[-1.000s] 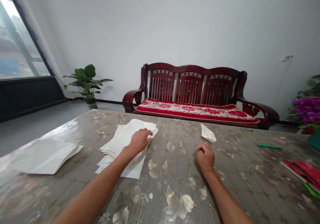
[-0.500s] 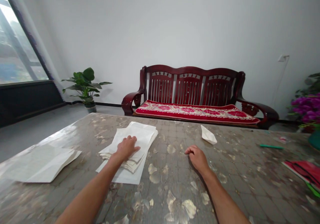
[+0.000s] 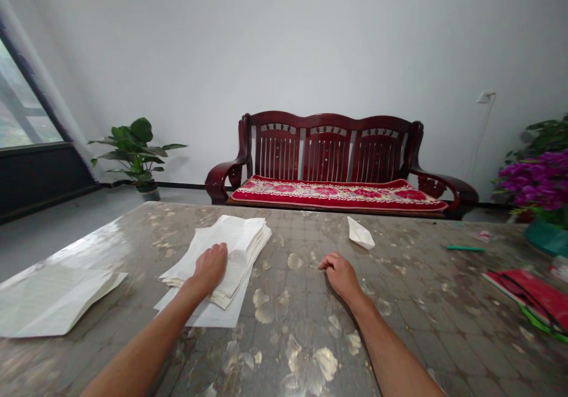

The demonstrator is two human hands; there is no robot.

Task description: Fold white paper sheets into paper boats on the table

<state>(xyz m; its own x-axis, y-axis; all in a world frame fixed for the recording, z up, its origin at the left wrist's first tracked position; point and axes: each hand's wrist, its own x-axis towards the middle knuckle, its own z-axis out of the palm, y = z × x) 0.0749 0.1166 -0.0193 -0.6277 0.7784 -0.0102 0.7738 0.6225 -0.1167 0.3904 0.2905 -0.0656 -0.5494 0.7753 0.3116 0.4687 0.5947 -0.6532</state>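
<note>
My left hand (image 3: 210, 266) lies flat on a stack of white paper sheets (image 3: 239, 240) at the middle left of the table, fingers stretched out over the top sheet. My right hand (image 3: 338, 273) rests on the bare patterned tabletop (image 3: 293, 326) to the right of the stack, fingers curled loosely with nothing in them. A small folded white paper shape (image 3: 360, 233) lies on the table beyond my right hand, apart from it.
A larger folded white sheet (image 3: 48, 299) lies at the table's left edge. A green pen (image 3: 465, 248) and a red folder (image 3: 530, 293) are at the right. A wooden bench with a red cushion (image 3: 332, 172), a potted plant (image 3: 133, 151) and purple flowers (image 3: 532, 184) stand behind.
My left hand slid back toward me along the paper stack, from its far edge to its near part. My right hand shifted left and slightly nearer. The view has turned a little right.
</note>
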